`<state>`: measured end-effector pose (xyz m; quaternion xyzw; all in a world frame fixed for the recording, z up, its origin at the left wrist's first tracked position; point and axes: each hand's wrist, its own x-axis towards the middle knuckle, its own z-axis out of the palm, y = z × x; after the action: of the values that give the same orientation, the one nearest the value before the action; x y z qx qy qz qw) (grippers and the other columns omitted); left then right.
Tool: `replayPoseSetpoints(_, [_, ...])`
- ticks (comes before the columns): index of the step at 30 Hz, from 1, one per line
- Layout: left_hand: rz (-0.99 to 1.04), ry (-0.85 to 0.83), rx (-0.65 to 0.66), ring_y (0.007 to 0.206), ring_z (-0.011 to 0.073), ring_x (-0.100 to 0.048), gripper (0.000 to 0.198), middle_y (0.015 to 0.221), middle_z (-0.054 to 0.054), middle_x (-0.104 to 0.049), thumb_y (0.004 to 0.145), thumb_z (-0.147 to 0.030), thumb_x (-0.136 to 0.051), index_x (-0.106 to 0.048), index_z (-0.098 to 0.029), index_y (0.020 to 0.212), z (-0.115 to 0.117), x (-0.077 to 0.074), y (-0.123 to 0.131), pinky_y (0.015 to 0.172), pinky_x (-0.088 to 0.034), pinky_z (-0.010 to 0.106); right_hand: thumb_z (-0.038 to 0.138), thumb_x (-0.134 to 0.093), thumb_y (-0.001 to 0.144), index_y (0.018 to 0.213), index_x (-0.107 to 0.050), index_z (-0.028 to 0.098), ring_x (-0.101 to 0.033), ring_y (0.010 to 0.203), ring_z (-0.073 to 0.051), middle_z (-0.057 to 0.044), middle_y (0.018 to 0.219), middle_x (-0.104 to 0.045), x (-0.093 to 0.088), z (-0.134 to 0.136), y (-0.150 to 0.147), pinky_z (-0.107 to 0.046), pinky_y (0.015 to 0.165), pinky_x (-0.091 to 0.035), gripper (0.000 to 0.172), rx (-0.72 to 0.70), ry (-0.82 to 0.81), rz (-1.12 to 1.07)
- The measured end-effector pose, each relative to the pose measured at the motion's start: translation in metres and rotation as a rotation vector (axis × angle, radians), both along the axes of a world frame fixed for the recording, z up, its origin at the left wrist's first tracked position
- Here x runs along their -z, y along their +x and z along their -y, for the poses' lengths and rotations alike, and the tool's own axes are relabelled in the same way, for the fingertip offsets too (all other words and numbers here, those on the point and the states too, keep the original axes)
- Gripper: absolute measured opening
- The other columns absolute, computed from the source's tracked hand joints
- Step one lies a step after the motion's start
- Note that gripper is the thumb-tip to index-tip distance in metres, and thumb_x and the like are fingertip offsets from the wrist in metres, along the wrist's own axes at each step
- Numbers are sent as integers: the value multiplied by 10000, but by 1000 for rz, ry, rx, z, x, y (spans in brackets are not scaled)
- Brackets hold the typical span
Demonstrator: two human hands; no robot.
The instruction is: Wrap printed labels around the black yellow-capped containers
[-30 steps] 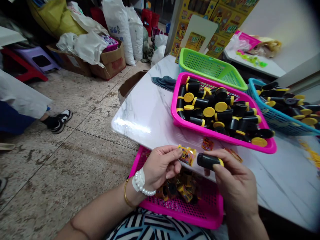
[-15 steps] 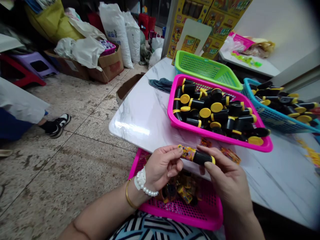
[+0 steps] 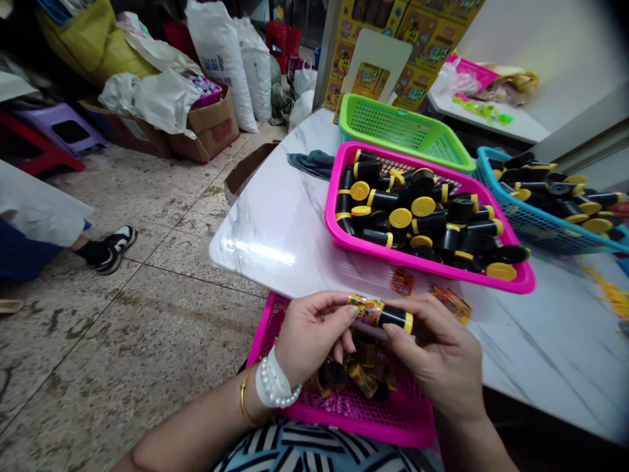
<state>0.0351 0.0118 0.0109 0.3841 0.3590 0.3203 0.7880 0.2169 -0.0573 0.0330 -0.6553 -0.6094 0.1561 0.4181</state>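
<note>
My left hand pinches a printed yellow-orange label sleeve at its left end. My right hand grips a black tube with a yellow cap, whose end sits inside the sleeve. Both hands hover over a pink basket on my lap that holds several labelled pieces. Just beyond, on the white marble table, a pink basket is full of black tubes with yellow caps.
A blue basket with more tubes stands at the right, a green basket behind. Loose labels lie on the table. Another person's leg and shoe are at the left; boxes and sacks stand on the floor.
The black tube, apart from the sleeve a second ago, has been pushed into it. Both hands have drawn together and slightly lower over the lap basket.
</note>
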Motion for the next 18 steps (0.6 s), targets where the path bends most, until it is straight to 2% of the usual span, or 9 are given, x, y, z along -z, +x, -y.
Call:
replayPoseSetpoints(2, [-99,123,-131,473,68,-540,290,686,26,-691,862,-305,-730,-710,-123,1086,0,-4,-5,448,-428,168,247,-741,860,1029,-737,275,-632,786,-172,-18,899,-659,0,1,1,-276,636,-489,171,-4,14,-35])
replayPoseSetpoints(4, [-156,260,-197,593,76,-581,419,898,59,-719,792,-248,-806,-688,-153,1183,-5,-7,-10,539,-477,180,256,-746,861,1026,-738,278,-637,797,-174,-21,903,-656,-2,2,2,-270,630,-496,166,-38,13,-73])
replayPoseSetpoints(5, [-154,323,-166,671,91,-611,509,994,73,-716,750,-224,-844,-679,-171,1228,-9,-8,-13,606,-506,193,262,-745,865,1034,-740,280,-638,803,-175,-23,907,-652,-3,2,2,-269,633,-504,170,-69,8,-91])
replayPoseSetpoints(7, [-90,394,24,828,139,-657,557,1081,86,-712,695,-199,-883,-706,-188,1223,-17,-9,-17,742,-540,233,270,-743,871,1076,-743,288,-639,814,-175,-28,919,-638,-5,3,2,-268,645,-523,206,-151,3,-113])
replayPoseSetpoints(10, [36,314,301,872,166,-681,357,982,71,-747,728,-220,-858,-774,-172,1072,-25,-7,-18,816,-548,276,255,-760,863,1190,-730,309,-641,853,-176,-40,978,-621,-4,2,2,-266,667,-543,332,-235,6,-85])
replayPoseSetpoints(13, [63,226,337,816,153,-685,349,924,49,-764,736,-243,-849,-776,-177,1072,-33,-5,-10,804,-547,283,246,-781,854,1336,-671,347,-636,937,-192,-53,1063,-611,-2,-2,5,-294,744,-562,505,-254,34,-28])
replayPoseSetpoints(16, [35,310,382,810,153,-674,403,920,41,-763,679,-240,-883,-784,-162,1062,-53,-7,9,797,-535,276,251,-784,857,1431,-590,382,-624,954,-197,-58,1107,-591,-1,-10,14,-316,769,-569,619,-226,98,38])
replayPoseSetpoints(18, [21,330,494,732,139,-650,414,835,23,-743,655,-228,-886,-786,-142,1048,-71,-10,27,726,-528,257,239,-770,868,1455,-559,393,-619,881,-175,-56,1102,-580,2,-12,22,-298,712,-569,643,-171,129,103])
